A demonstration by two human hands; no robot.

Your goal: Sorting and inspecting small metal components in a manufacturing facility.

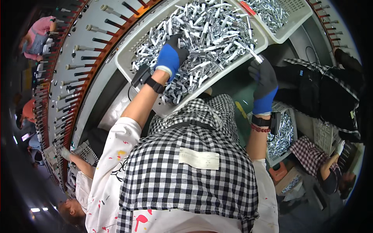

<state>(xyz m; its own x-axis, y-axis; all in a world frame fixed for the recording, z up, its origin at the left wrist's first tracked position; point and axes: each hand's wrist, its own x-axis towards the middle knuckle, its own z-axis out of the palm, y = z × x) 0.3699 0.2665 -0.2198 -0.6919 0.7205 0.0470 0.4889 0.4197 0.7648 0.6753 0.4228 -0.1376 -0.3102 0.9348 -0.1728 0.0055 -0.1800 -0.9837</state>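
A large pale plastic basket (pixel 120 62) in front of me is heaped with small shiny chrome parts (pixel 206 42), many with white tips. My left hand (pixel 171 56), in a blue and dark grey glove, reaches into the heap with its fingers curled. A round chrome end shows at those fingertips, but what they grip is mostly hidden. My right hand (pixel 265 79), gloved alike, is raised just outside the basket's right corner. Its fingers and thumb pinch a chrome tube with a white tip (pixel 254 54), which slants up and left over the basket rim.
On the left runs a curved conveyor (pixel 83 72) with rows of upright pegs. A second basket (pixel 291 19) of parts adjoins at the top right, and another basket (pixel 281 132) stands low on the right. Co-workers sit at left and right; a dark jacket (pixel 326 93) lies beside my right arm.
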